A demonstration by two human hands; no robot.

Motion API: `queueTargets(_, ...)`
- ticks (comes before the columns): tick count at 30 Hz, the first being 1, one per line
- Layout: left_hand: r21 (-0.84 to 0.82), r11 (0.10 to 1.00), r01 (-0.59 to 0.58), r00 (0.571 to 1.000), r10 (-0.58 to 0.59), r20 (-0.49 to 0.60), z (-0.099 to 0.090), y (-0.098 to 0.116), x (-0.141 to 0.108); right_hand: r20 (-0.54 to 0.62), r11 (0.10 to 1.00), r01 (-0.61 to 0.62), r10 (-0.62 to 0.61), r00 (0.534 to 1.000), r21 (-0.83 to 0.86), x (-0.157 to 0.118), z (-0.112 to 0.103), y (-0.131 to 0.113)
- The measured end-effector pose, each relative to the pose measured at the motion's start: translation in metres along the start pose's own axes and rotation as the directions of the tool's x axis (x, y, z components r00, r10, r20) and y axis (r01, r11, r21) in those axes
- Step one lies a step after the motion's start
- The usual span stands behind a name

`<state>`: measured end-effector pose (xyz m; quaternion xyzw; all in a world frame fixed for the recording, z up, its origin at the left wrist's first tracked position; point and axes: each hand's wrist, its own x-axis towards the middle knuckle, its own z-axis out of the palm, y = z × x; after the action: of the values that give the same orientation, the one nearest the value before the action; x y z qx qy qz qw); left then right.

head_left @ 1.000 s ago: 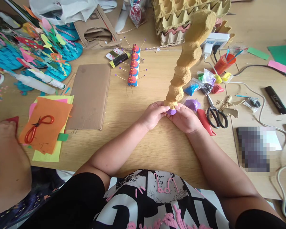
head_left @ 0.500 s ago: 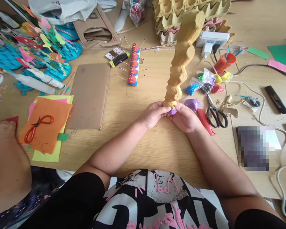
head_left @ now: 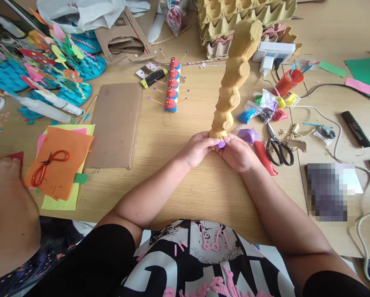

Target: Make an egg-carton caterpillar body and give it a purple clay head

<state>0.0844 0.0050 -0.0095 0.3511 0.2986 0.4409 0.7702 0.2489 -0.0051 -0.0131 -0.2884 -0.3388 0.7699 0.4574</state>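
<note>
A long, bumpy yellow-ochre strip, like a painted row of egg-carton cups (head_left: 231, 84), stretches away from me, its near end between my hands. My left hand (head_left: 197, 149) pinches that end from the left, thumb on top. From the right, my right hand (head_left: 237, 153) grips the same end with its thumb pressed close. Purple clay (head_left: 221, 144) covers part of the tip between the thumbs. Just beyond my right hand lies a lump of purple clay in a bag (head_left: 247, 135). Black-handled scissors (head_left: 279, 148) and a red object (head_left: 264, 159) rest to its right.
A red-and-blue caterpillar model (head_left: 172, 84) with stick legs stands ahead. Left are a cardboard sheet (head_left: 115, 123), orange paper (head_left: 61, 173) with red-handled scissors, and another person's arm (head_left: 10, 214). Bagged clays (head_left: 267, 105), a power strip (head_left: 274, 50) and egg trays (head_left: 247, 20) sit at the back right.
The far end of the bumpy strip has shifted slightly left and nearer to me. Both hands keep hold of its near end.
</note>
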Motion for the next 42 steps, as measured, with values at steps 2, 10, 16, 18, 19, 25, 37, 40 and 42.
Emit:
queueTargets(2, -0.013, 1.0, -0.008, 1.0, 0.008, -0.018, 0.0, -0.001, 0.0, 0.006, 1.0, 0.014, -0.014, 1.0, -0.024, 0.0, 0.001, 0.001)
queueTargets(10, -0.031, 0.999, -0.007, 1.0, 0.006, -0.012, 0.002, 0.001, 0.0, -0.043, 1.0, 0.013, -0.014, 0.999, -0.006, 0.0, 0.002, 0.003)
queueTargets(16, -0.037, 0.999, -0.011, 0.997, 0.008, -0.072, 0.006, -0.001, 0.0, -0.071, 0.998, 0.02, -0.024, 0.997, -0.06, 0.001, 0.003, 0.005)
queueTargets(18, -0.048, 0.999, -0.016, 0.995, 0.012, -0.094, 0.006, -0.002, 0.001, -0.076, 0.998, 0.015, -0.019, 0.997, -0.064, 0.0, 0.003, 0.005)
queueTargets(19, -0.053, 0.998, -0.015, 0.995, 0.01, -0.099, 0.006, -0.002, 0.001, -0.082, 0.998, 0.014, -0.019, 0.996, -0.06, 0.0, 0.003, 0.005)
queueTargets(25, -0.06, 0.998, -0.006, 0.997, 0.001, -0.078, 0.004, -0.003, 0.001, -0.118, 0.999, 0.021, -0.026, 0.993, -0.048, 0.0, 0.005, 0.005)
queueTargets(37, -0.085, 0.996, -0.008, 1.0, 0.008, -0.011, -0.003, -0.004, 0.004, -0.129, 0.999, 0.025, -0.031, 0.991, -0.047, 0.001, 0.003, 0.004)
queueTargets(40, -0.106, 0.994, 0.002, 1.0, -0.004, -0.022, -0.008, -0.004, 0.005, -0.111, 0.996, 0.022, -0.032, 0.993, -0.084, 0.001, 0.001, 0.003)
queueTargets(42, -0.106, 0.994, 0.02, 0.999, -0.024, -0.03, -0.01, -0.005, 0.005, -0.1, 0.995, 0.02, -0.03, 0.995, -0.099, 0.001, 0.0, 0.003)
